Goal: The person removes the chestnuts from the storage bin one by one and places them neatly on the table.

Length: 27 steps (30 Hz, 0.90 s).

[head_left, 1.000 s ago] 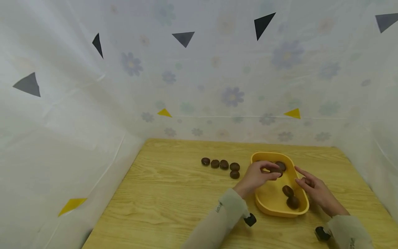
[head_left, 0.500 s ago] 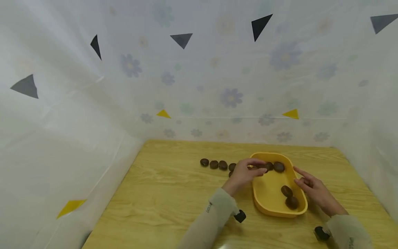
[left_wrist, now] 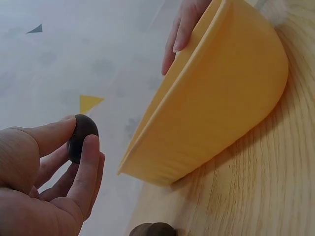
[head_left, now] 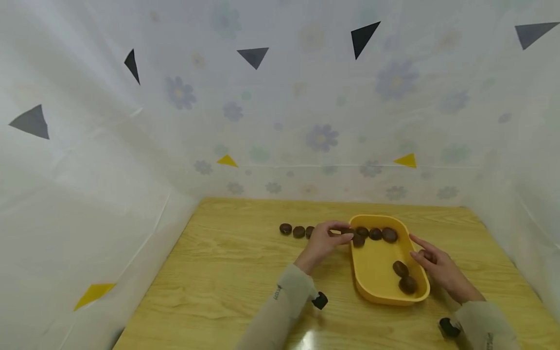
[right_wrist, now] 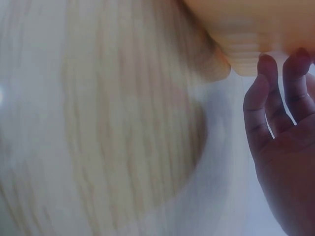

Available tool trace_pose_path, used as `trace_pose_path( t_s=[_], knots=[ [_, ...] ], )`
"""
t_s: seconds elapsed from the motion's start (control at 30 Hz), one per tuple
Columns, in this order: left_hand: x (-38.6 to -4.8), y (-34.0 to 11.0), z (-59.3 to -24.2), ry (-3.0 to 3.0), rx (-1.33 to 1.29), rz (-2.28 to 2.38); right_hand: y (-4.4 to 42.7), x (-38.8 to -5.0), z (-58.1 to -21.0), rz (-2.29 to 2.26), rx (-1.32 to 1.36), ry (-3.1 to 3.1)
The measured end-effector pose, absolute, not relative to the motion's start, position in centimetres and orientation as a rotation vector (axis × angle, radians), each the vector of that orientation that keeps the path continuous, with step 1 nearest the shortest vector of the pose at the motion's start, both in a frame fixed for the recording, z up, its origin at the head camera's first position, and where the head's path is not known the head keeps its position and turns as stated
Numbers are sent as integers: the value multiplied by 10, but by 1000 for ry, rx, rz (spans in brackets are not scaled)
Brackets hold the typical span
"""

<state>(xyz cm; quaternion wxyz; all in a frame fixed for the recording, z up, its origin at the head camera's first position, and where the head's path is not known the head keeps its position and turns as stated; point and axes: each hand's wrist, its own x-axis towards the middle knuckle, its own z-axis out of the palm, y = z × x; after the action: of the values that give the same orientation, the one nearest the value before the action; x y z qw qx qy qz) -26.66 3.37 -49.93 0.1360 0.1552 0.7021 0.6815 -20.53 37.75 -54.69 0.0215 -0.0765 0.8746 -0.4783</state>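
Note:
The left hand (head_left: 321, 243) pinches a dark brown stone (head_left: 347, 232) by the left rim of the yellow tray (head_left: 355, 272). In the left wrist view, thumb and fingertips of the left hand (left_wrist: 54, 172) hold the smooth stone (left_wrist: 82, 138) clear of the tray wall (left_wrist: 211, 98). At the tray's right side the right hand (head_left: 446, 270) touches the rim with its fingers extended; the right wrist view shows this hand (right_wrist: 290, 142) with fingers somewhat bent against the tray (right_wrist: 266, 29). Several brown stones (head_left: 389, 235) lie inside along the far end, and two (head_left: 408, 285) near the front right.
Left of the tray, a row of brown stones (head_left: 299, 232) lies on the wooden table (head_left: 210, 272), partly hidden behind the left hand. A white patterned sheet (head_left: 280, 112) hangs behind and at both sides.
The left hand has moved left from inside the tray to its left rim, carrying a stone. The right hand has stayed at the tray's right side. The view has shifted slightly.

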Motion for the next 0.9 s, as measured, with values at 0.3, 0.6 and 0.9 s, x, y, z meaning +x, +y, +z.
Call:
trace_pose_path(
  t_s=[0.3, 0.6, 0.9],
  knots=[
    [-270, 12, -507, 2062, 436, 1965, 376, -205, -545, -1483, -215, 2699],
    [-275, -14, -514, 2165, 369, 1950, 377, -205, -544, -1443, -181, 2697],
    [-278, -32, -519, 2176, 338, 1958, 375, -202, -544, -1484, -207, 2686]
  ],
)
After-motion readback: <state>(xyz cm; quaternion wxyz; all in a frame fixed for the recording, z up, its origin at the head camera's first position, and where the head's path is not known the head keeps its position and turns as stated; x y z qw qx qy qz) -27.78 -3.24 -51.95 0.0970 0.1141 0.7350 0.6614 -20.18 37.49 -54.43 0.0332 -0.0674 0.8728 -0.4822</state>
